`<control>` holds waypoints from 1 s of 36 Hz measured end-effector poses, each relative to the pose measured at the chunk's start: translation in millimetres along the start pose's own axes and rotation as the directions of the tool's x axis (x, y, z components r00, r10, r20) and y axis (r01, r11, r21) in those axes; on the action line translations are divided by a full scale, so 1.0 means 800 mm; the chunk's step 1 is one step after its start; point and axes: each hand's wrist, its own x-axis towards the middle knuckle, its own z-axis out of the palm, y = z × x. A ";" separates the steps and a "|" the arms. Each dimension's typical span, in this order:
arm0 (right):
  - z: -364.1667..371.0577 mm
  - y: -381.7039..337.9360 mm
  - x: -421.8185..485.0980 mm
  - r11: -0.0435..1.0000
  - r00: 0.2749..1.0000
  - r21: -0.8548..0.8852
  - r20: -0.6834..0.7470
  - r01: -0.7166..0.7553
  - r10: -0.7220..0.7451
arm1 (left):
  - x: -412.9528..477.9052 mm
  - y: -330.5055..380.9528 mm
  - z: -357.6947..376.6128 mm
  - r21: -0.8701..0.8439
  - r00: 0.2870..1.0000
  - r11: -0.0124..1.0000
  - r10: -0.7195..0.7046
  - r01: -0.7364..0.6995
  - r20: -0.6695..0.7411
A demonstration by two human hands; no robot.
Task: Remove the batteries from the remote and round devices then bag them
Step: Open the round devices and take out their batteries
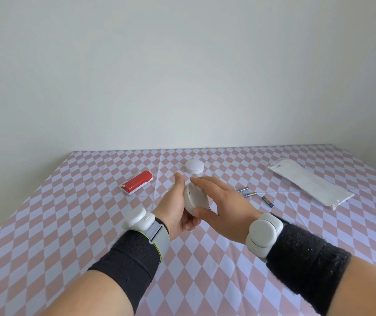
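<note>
Both my hands grip one white round device (195,199) above the table. My left hand (177,208) cups it from the left, thumb up along its edge; my right hand (223,208) closes over it from the right, fingers on top, thumb beneath.

Around them: second round device (194,166) just beyond the fingertips, flat on the cloth. Red-and-white remote (136,182) beyond and left of my left hand. Three loose batteries (249,194) just right of my right hand. White bag (310,183) farther right, lying flat. Nothing lies between these and my hands.

Surface: pink-and-white diamond-check tablecloth (68,224). Plain pale wall (182,65) behind.
</note>
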 end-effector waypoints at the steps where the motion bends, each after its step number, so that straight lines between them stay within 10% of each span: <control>1: 0.000 0.000 0.000 1.000 1.000 -0.014 0.009 -0.008 0.009 | 0.000 0.000 0.000 0.006 1.000 1.000 0.005 -0.005 0.004; 16: -0.010 -0.004 0.009 0.919 0.973 -0.370 -0.127 0.136 -0.195 | -0.013 0.002 0.018 -0.005 0.996 0.997 0.075 -0.075 0.047; 23: 0.007 -0.021 0.002 0.963 0.938 -0.267 -0.341 -0.030 -0.065 | -0.013 0.005 0.021 0.028 0.995 0.996 0.078 -0.080 0.058; 36: 0.002 -0.019 0.011 0.969 0.965 0.043 -0.088 -0.245 0.248 | -0.012 0.031 -0.007 -0.149 0.994 0.984 0.104 -0.100 0.021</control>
